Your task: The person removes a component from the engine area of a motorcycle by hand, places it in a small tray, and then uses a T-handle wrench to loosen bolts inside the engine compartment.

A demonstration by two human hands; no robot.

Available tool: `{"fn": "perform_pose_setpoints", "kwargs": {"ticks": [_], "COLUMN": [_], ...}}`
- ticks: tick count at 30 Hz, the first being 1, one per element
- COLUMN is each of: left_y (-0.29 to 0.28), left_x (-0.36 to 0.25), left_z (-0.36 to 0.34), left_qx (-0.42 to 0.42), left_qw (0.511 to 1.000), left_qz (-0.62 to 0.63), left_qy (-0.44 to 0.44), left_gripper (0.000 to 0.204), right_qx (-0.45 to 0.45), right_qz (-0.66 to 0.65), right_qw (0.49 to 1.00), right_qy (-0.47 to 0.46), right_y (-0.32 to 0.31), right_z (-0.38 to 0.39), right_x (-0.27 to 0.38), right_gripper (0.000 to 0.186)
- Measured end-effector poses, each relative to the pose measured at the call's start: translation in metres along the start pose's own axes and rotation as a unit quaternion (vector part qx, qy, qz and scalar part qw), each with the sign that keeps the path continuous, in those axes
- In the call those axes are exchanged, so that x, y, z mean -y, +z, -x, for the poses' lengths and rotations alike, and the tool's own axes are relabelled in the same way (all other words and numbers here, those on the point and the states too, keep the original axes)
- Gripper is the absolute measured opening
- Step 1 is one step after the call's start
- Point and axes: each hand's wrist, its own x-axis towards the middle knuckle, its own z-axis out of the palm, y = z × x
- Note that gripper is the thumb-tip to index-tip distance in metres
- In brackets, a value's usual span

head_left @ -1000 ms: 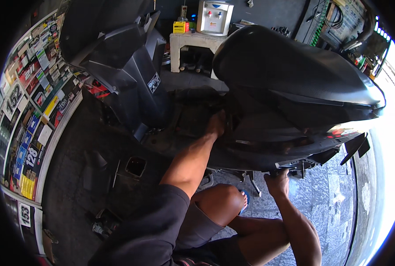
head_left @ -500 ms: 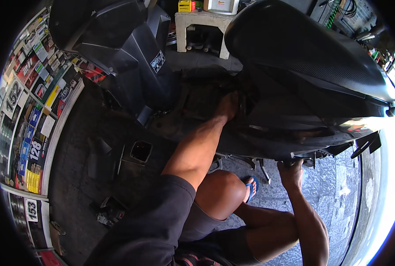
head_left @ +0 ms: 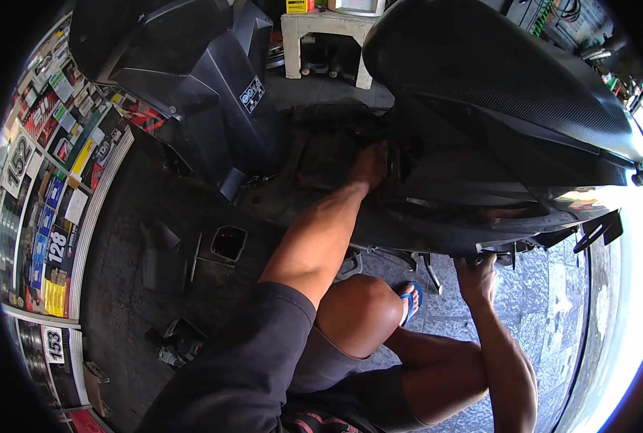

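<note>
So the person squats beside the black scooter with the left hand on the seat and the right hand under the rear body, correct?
Not quite. In the head view the left hand is not on the seat; it reaches into the opened floorboard area in front of it. The right hand is indeed at the underside of the black scooter's rear body.

Black scooter (head_left: 480,123), seat uppermost. Left hand (head_left: 370,164) rested on its footboard (head_left: 314,155); right hand (head_left: 478,274) gripped beneath the rear underside. Blue sandal (head_left: 410,299) and loose black parts (head_left: 229,242) lay on the floor.
</note>
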Motion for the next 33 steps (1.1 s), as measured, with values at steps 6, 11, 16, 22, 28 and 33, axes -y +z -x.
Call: {"fn": "perform_pose_setpoints", "kwargs": {"ticks": [6, 11, 16, 22, 28, 33], "left_y": [0.002, -0.001, -0.003, -0.003, -0.002, 0.0], "left_x": [0.006, 0.002, -0.005, -0.007, 0.0, 0.003], "left_z": [-0.001, -0.001, 0.001, 0.001, -0.001, 0.0], "left_qx": [-0.023, 0.003, 0.007, 0.013, 0.01, -0.011], "left_qw": [1.0, 1.0, 0.999, 0.999, 0.999, 1.0], "left_qz": [0.002, -0.015, 0.012, 0.013, 0.005, 0.006], "left_qy": [0.021, -0.023, -0.03, -0.038, -0.031, -0.007], "left_gripper": [0.059, 0.058, 0.059, 0.059, 0.059, 0.058], "right_qx": [0.01, 0.014, 0.013, 0.013, 0.016, 0.019], "right_qz": [0.006, 0.05, 0.048, 0.042, 0.035, 0.034], "right_qw": [1.0, 0.998, 0.998, 0.999, 0.999, 0.999], "right_qy": [0.003, 0.023, 0.025, 0.025, 0.026, 0.021], "right_y": [0.004, 0.001, 0.001, 0.001, 0.001, 0.001], "right_z": [-0.003, -0.001, -0.002, -0.002, -0.001, -0.001], "right_x": [-0.008, -0.001, -0.002, -0.004, -0.001, -0.002], "right_gripper": [0.057, 0.051, 0.049, 0.048, 0.051, 0.054]}}
